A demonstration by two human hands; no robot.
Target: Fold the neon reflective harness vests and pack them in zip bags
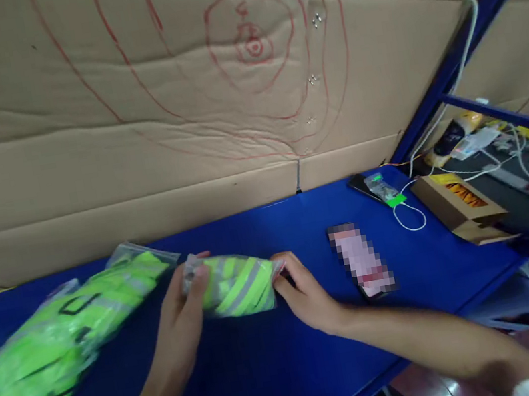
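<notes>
Between my two hands is a clear plastic bag (243,284) with a folded neon yellow-green reflective vest inside, its grey stripes showing through. My left hand (185,302) grips the bag's left end, thumb on top. At the opposite end, the fingers of my right hand (305,294) pinch the bag's edge. To the left, more bagged neon vests (64,333) lie in an overlapping row, black straps or markings visible on them. My left hand is close to the nearest of these.
The blue table (273,372) backs onto a cardboard wall (111,163) with red rings drawn on it. A phone (362,259) lies right of my hands. Farther right are a black item with a small packet (385,190), a white cable (410,217) and an open cardboard box (464,208).
</notes>
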